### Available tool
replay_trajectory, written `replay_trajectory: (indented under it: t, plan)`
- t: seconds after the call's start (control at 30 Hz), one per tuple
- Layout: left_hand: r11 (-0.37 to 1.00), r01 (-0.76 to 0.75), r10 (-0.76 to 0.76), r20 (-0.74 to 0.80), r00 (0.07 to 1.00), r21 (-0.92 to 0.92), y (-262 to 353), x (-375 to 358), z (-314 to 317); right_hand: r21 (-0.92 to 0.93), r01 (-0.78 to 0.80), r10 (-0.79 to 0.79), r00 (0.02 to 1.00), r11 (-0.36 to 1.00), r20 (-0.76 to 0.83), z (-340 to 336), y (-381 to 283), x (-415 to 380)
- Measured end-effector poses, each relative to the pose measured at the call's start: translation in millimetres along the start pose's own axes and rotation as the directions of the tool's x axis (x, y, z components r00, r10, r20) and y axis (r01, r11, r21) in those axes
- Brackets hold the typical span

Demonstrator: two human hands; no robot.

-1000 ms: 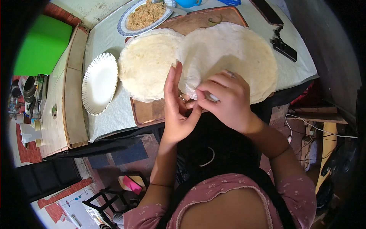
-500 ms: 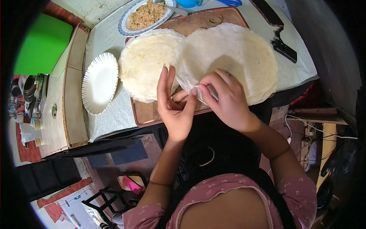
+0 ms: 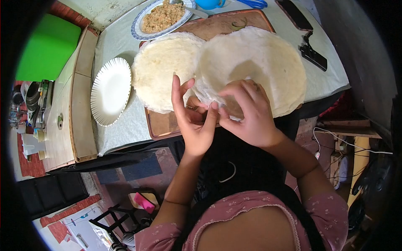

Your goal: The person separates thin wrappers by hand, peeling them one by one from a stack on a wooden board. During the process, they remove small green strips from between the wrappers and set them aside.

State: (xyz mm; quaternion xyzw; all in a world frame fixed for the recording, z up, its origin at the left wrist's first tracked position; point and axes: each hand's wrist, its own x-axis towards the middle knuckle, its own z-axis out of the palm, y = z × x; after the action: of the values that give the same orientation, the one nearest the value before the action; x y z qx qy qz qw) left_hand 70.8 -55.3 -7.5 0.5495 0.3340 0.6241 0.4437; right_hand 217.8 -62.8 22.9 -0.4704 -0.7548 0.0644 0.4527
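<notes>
Pink flowered sleeves [image 3: 324, 209] frame a dark apron nearest me, and past it the person's two bare hands meet at the front of the table. Left hand [image 3: 194, 125] pinches the edge of the larger sheet stack [image 3: 272, 54] between thumb and curled fingers, two other fingers raised. Right hand [image 3: 251, 115] is cupped, thumb near that edge and forefinger bent apart from it; whether it grips anything, I can't tell.

The larger stack lies just beyond both hands and mostly to the right, partly under the right hand. It's round, so it hardly points anywhere, though it looks a touch longer from side to side. Its near-left rim bunches toward the fingers. Left of it, touching, sits the smaller sheet stack [image 3: 165, 62].

Both rest on a brown board [image 3: 161, 127], on a pale cloth [image 3: 115, 136] over the table. A fluted white plate [image 3: 111, 92] stands at the left; farther back come a blue-rimmed plate [image 3: 137, 30] of crumbly filling [image 3: 161, 21] and a blue cup [image 3: 207, 3]. Off left stands a bright green panel [image 3: 46, 48].
</notes>
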Motion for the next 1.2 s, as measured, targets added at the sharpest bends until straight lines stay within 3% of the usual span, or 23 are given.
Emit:
replay_trajectory:
  t: [0.2, 0.33, 0.4, 0.6, 0.67, 0.73, 0.8, 0.9, 1.03, 1.2]
  plan:
    - [0.999, -0.018, 0.019, -0.015, 1.000, 0.044, 0, -4, 2, 0.010, 0.069, -0.069, 0.997, 0.998, -0.027, 5, 8, 1]
    - [0.996, -0.019, 0.025, -0.060, 0.998, 0.089, 1, -5, 4, 0.067, -0.019, 0.016, 0.999, 0.998, 0.048, 8, 10, -6]
    - [0.975, -0.054, 0.073, -0.077, 0.994, 0.216, -5, -5, 2, 0.099, -0.065, 0.060, 0.997, 0.993, 0.053, 8, 11, -5]
    - [0.915, -0.143, 0.171, -0.041, 0.984, 0.376, -3, -4, 7, 0.063, -0.070, 0.074, 0.995, 0.996, -0.068, 13, 8, -4]
    - [0.903, -0.192, 0.205, 0.006, 0.979, 0.385, -4, -4, 5, 0.061, 0.036, -0.030, 0.994, 0.998, -0.101, 19, 11, 5]
    - [0.898, -0.235, 0.232, 0.052, 0.971, 0.373, -6, -5, 2, 0.060, 0.072, -0.069, 0.997, 0.996, -0.036, 17, 11, 7]
    - [0.898, -0.235, 0.232, 0.055, 0.971, 0.372, -6, -6, 1, 0.060, 0.039, -0.046, 0.991, 0.997, 0.124, 12, 11, 6]
    - [0.920, -0.175, 0.182, 0.014, 0.983, 0.352, -4, -7, 0, 0.058, 0.068, -0.076, 0.985, 0.996, 0.153, 9, 10, 7]
    - [0.920, -0.112, 0.121, -0.001, 0.993, 0.375, -2, -7, 1, 0.083, 0.026, -0.029, 0.999, 0.996, 0.032, 10, 11, 3]
    - [0.915, -0.141, 0.143, 0.023, 0.990, 0.378, -2, -6, 2, 0.089, 0.042, -0.036, 0.997, 0.995, -0.067, 23, 11, 2]
